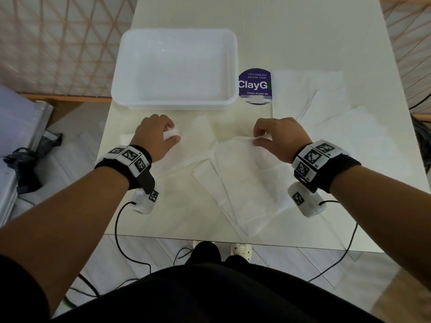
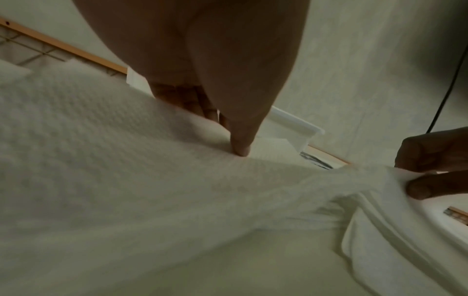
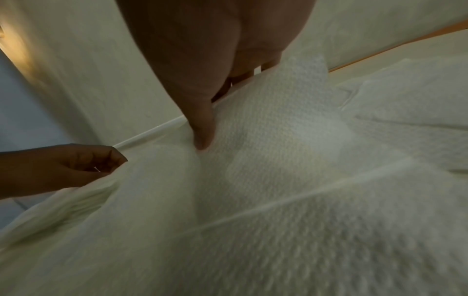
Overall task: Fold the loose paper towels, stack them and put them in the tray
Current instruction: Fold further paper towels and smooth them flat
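An empty white plastic tray stands at the back left of the white table. In front of it my left hand pinches one far corner of a white paper towel, thumb on top. My right hand pinches the same towel's other far corner. The sheet sags between the hands and is blurred. Below it, near the front edge, lies a skewed pile of folded towels. Several loose unfolded towels are spread at the right.
A round purple ClayGo sticker sits between the tray and the loose towels. The table's front edge is close to my body, and black cables hang from both wrist cameras. Boxes and a bag lie on the floor at left.
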A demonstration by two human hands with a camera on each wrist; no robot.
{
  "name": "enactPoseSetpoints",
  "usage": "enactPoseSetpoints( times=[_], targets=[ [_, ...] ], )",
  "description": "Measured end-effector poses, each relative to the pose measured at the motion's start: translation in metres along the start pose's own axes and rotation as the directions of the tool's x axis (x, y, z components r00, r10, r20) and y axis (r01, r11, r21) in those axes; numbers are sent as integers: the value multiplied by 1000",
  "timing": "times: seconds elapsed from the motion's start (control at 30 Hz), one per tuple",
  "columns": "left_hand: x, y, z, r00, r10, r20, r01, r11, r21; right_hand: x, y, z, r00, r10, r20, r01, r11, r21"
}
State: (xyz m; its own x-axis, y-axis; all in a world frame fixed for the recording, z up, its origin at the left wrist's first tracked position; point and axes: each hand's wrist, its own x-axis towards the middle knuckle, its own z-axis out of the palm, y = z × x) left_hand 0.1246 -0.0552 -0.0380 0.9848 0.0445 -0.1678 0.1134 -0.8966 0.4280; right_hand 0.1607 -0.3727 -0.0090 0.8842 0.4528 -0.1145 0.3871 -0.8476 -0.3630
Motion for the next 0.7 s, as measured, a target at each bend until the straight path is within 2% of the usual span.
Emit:
enactPoseSetpoints(
  times=[0.1,0.17,0.27,0.33,0.43,0.5,0.57,0.63,0.7],
  targets=[
    [-4,12,-3,998,33,-60,-27,995,94,-5,2,-1,1000,-3,-8,3,1000,-21],
    [-9,28,-3,989,116,-87,-115,993,19,-7,4,-2,1000,-4,9,5,999,-52],
    [-21,64,7,970,244,2,-239,952,-192,-11,9,-6,1000,-16,7,16,995,-95],
    [-26,86,18,954,285,89,-252,929,-270,-16,12,-9,999,-42,-10,40,994,-99],
    [-29,106,30,948,276,161,-223,933,-283,-24,17,-14,996,-61,-63,57,996,-67],
    [-29,113,34,956,261,133,-215,933,-290,-29,21,-17,988,-90,-127,83,995,-55],
    [-31,119,37,974,197,109,-153,935,-320,-35,26,-20,972,-117,-203,110,993,-49],
    [-33,124,39,986,125,111,-78,932,-353,-38,30,-22,956,-129,-264,124,992,-36],
    [-36,127,41,986,106,128,-52,929,-367,-41,30,-25,947,-128,-294,138,990,14]
  ],
)
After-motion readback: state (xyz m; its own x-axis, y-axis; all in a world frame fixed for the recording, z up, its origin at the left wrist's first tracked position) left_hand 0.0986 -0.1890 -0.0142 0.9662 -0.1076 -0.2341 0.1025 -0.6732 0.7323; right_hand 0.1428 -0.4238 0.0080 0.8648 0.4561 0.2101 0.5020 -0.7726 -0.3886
